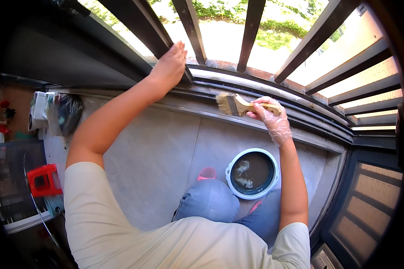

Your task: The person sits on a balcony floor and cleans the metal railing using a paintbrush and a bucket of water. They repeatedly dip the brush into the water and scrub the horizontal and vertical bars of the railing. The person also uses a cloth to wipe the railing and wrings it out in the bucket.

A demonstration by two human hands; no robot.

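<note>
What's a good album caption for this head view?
Right hand in clear plastic glove holds a pale-bristled wooden-handled brush; left hand against a long dark bar.

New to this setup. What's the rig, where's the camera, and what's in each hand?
No robot here: it's a person working with their own two hands. There's one picture, from a wide fisheye camera on the person's head, looking down. That's why straight edges bend and the arms seem to be yours. Picture left is the person's left.

The left hand is up against a dark bar; whether it is closed around it, I can't tell. The right hand, in a clear plastic glove, holds a brush with pale bristles.

Below, on the grey floor, a light-blue basin of dark liquid stands by the person's knees.
</note>
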